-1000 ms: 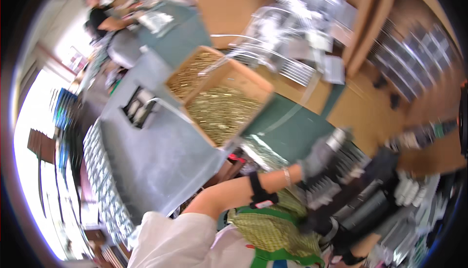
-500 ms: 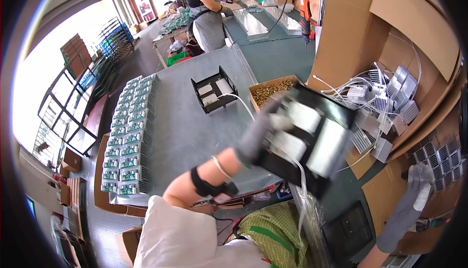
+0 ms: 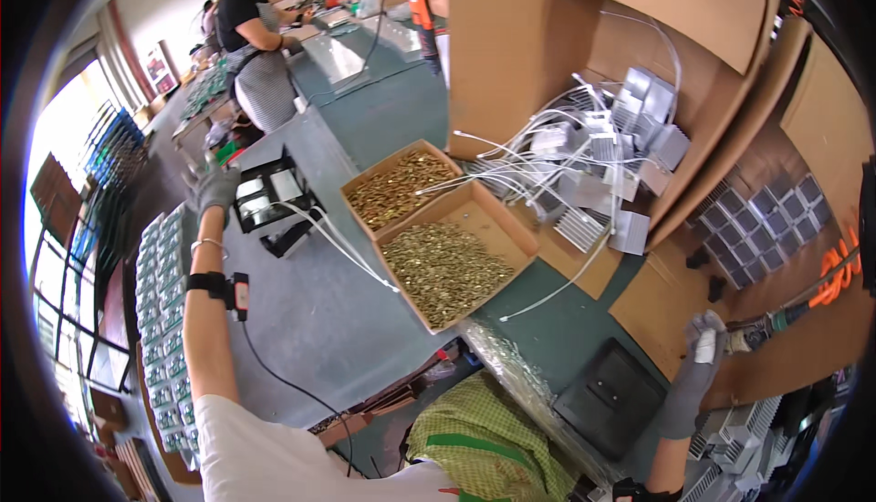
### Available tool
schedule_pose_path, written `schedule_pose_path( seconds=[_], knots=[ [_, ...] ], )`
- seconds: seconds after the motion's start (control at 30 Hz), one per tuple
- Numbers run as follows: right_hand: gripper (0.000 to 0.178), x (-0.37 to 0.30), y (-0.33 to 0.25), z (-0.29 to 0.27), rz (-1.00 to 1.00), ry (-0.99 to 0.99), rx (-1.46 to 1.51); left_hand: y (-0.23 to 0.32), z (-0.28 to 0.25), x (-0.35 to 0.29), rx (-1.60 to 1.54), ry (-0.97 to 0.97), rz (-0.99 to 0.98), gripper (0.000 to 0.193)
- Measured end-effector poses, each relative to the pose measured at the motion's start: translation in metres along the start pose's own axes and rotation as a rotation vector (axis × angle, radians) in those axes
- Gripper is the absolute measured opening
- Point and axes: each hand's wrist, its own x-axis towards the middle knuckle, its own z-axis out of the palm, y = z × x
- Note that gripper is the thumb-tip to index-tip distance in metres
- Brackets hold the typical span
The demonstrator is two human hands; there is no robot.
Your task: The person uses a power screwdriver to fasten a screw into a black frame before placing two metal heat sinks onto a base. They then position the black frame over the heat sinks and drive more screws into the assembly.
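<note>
My left hand [image 3: 212, 184], in a grey glove, is beside the black metal housings [image 3: 274, 205] at the table's far left, its fingers apart and nothing in them. Two housings seem to overlap there; silver blocks show inside, and two white cables [image 3: 338, 245] trail over the table. At the right, my gloved right hand [image 3: 699, 347] is raised with white tape on a finger. Its fingers look bent, but their grip is unclear. Right beside it is a green and black hand tool [image 3: 756, 330] near an orange coiled hose [image 3: 830, 285]; whether I touch the tool is not clear.
Two cardboard trays of small brass-coloured screws [image 3: 447, 269] stand mid-table. Behind them is a large carton of finned heat sinks [image 3: 593, 151] with white cables. Rows of green circuit boards [image 3: 162, 319] line the left edge. A black panel [image 3: 611, 397] lies near right. A co-worker [image 3: 251, 46] stands beyond.
My left hand has carried a black housing to the far left, beside the other one, and let go. The view has turned right. A tool now shows beside my right hand.
</note>
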Motion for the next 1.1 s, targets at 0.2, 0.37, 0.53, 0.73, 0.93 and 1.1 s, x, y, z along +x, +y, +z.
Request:
schedule_pose_path(
  seconds=[0.2, 0.37, 0.53, 0.73, 0.93, 1.1],
  knots=[
    [0.026, -0.032, -0.009, 0.021, -0.005, -0.131, -0.175, 0.198, -0.102, -0.091, -0.895, -0.184, 0.727, 0.034],
    [0.032, -0.054, -0.019, 0.019, 0.122, -0.212, -0.146, 0.35, -0.124, -0.238, -0.849, 0.169, 1.75, 0.032],
    [0.037, -0.075, -0.043, -0.026, 0.194, -0.131, -0.334, 0.414, -0.143, -0.276, -0.321, 0.0, 1.852, 0.012],
    [0.066, -0.067, -0.081, -0.025, -0.04, -0.164, -0.61, 0.353, -0.246, -0.274, -1.45, -0.469, 1.377, 0.064],
    [0.089, -0.056, -0.117, -0.011, -0.138, -0.287, -0.429, 0.275, -0.336, -0.33, -1.979, -1.344, 1.094, 0.082],
    [0.094, -0.073, -0.147, -0.092, 0.297, -0.896, -0.038, 0.274, -0.279, -0.329, -1.938, -1.538, 1.081, 0.062]
  ],
)
